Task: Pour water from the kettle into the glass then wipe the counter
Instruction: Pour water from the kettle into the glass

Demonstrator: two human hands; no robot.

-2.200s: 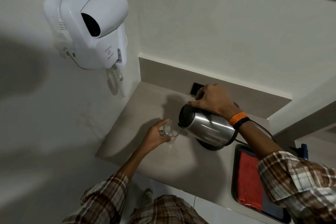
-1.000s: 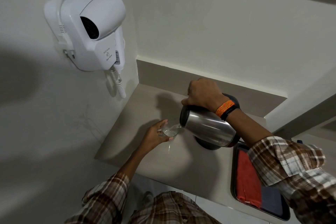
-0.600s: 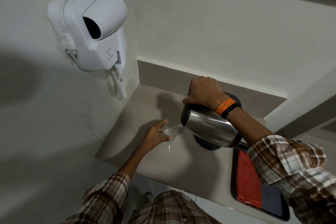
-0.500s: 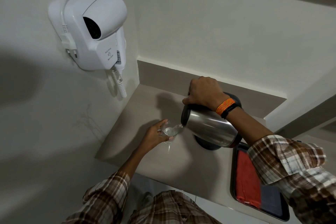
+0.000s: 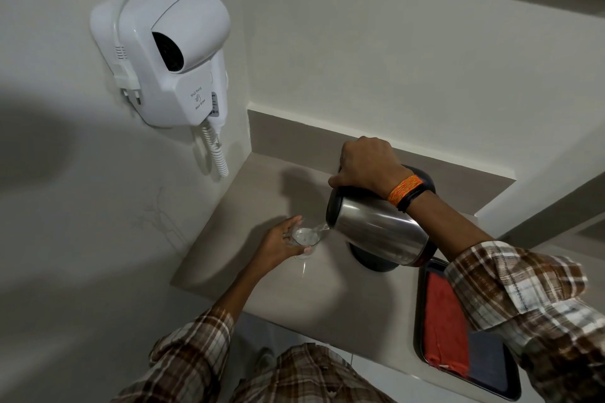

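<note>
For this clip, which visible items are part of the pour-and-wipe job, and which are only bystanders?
Part of the job:
kettle, tilted in the right hand
glass, held by the left hand
counter
red cloth, probably for wiping

Bystanders:
wall hair dryer
black tray
kettle base

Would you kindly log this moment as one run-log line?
pouring | right hand tilts steel kettle | left hand steadies clear glass | wipe pending

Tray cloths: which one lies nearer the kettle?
The red cloth: it fills the tray's left side, closer to the kettle. The dark blue cloth lies right of it.
</note>
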